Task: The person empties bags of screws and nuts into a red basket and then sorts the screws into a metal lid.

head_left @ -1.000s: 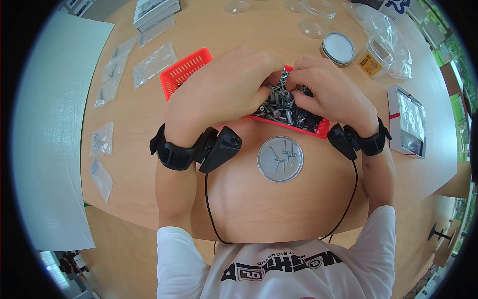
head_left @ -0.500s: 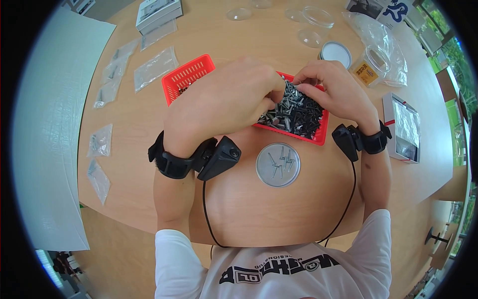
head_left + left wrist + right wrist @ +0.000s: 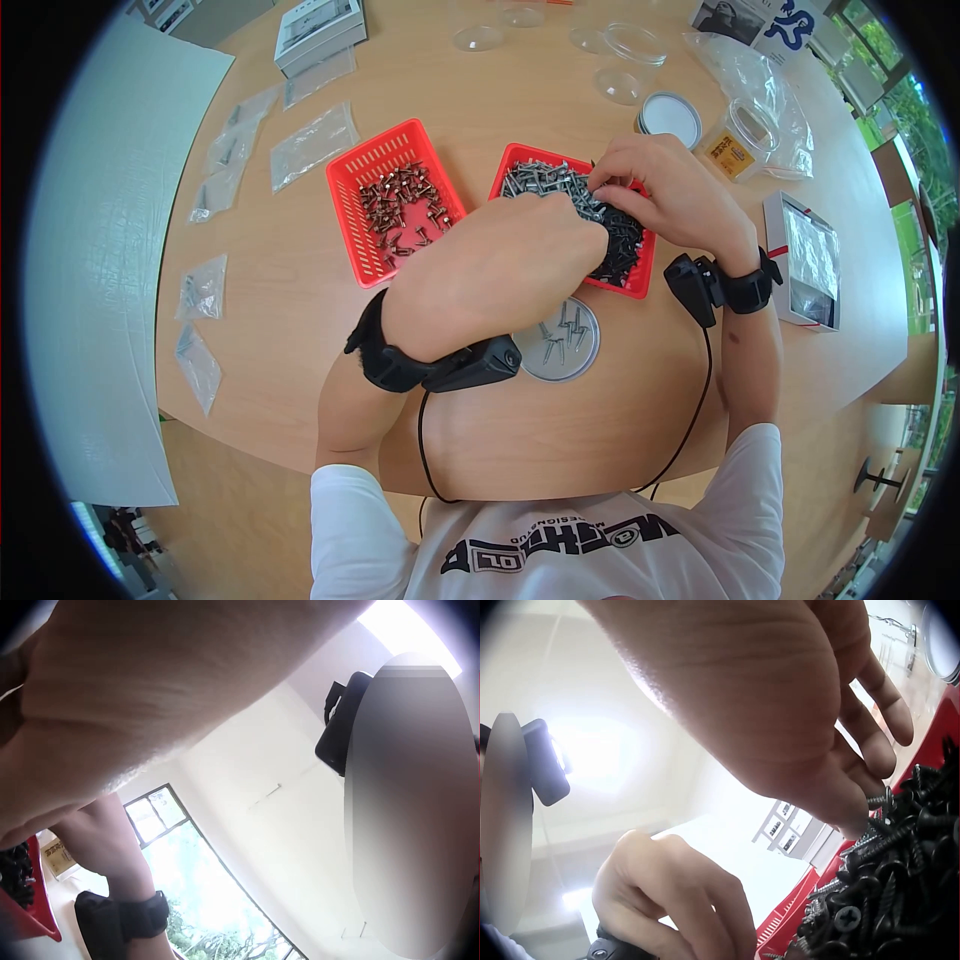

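The left hand, back upward, crosses over the near-left part of a red basket and the upper edge of a round metal lid. In the right wrist view, the fingers of the left hand bend downward; their tips are hidden. The right hand reaches into the basket, thumb and forefinger at silver screws beside black screws. A silver screw lies by those two tips; whether they pinch it I cannot tell. Several silver screws lie on the lid.
A second red basket with copper-coloured screws stands left. Flat plastic bags lie farther left. Behind are clear round containers, a metal tin and a labelled tub. An open box is at the right.
The left hand has moved right and nearer the body, uncovering the left basket and partly covering the lid. The right hand has shifted slightly, staying at the screws.
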A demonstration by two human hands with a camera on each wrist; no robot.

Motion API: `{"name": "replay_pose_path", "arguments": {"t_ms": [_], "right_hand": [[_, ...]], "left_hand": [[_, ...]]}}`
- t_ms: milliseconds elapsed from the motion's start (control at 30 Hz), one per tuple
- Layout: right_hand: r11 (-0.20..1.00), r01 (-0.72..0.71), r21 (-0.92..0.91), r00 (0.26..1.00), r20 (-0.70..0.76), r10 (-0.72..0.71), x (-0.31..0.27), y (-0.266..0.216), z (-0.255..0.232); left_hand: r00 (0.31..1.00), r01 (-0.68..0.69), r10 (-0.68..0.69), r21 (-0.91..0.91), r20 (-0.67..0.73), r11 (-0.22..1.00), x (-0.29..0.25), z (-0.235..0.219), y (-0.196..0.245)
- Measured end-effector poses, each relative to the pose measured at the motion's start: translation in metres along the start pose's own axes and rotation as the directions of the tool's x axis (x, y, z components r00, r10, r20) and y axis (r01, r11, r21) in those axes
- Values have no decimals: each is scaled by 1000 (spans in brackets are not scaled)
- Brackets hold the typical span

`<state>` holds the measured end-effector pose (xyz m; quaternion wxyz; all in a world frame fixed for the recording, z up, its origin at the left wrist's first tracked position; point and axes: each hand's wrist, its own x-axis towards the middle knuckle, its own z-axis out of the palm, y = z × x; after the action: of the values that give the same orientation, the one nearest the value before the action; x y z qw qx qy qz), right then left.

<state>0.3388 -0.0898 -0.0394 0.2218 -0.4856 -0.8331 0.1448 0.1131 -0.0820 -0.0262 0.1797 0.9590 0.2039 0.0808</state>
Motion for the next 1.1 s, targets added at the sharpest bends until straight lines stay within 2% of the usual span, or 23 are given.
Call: {"name": "replay_pose_path", "arguments": {"t_ms": [133,233,267,367,533,633,733,867,967,1100], "right_hand": [[998,-29,49,999,-17,30,1,0,-1],[996,-29,81,999,-37,32,1,-1,-2],[995,-32,95,998,-45,36,1,-1,-2],[991,-47,123,997,-57,55,1,-3,-3],[988,-45,150,997,-58,54,-1,-19,-7],[990,1,139,1000,5,-2,-6,-45,-14],[982,150,116,982,94,-162,-14,-59,-11],[980,187,68,939,282,-198,-24,-68,3],[963,260,76,915,301,-271,-25,-66,18],[978,204,40,907,368,-205,-24,-70,21]], "left_hand": [[1000,12,-12,-31,19,999,-2,-8,-4],[968,207,-203,-9,144,978,1,-26,-4],[982,172,-170,-19,79,985,-3,-27,-11],[972,234,-234,8,-13,972,-11,-34,-14],[957,290,-290,24,16,957,-15,-44,-15],[953,304,-304,10,7,953,-18,-48,-13],[955,295,-295,-7,-28,956,-21,-47,-16],[964,255,-255,-6,-78,967,-25,-40,-20],[973,207,-206,-7,-104,978,-26,-39,-22],[973,169,-168,-4,-156,986,-28,-35,-25]]}}
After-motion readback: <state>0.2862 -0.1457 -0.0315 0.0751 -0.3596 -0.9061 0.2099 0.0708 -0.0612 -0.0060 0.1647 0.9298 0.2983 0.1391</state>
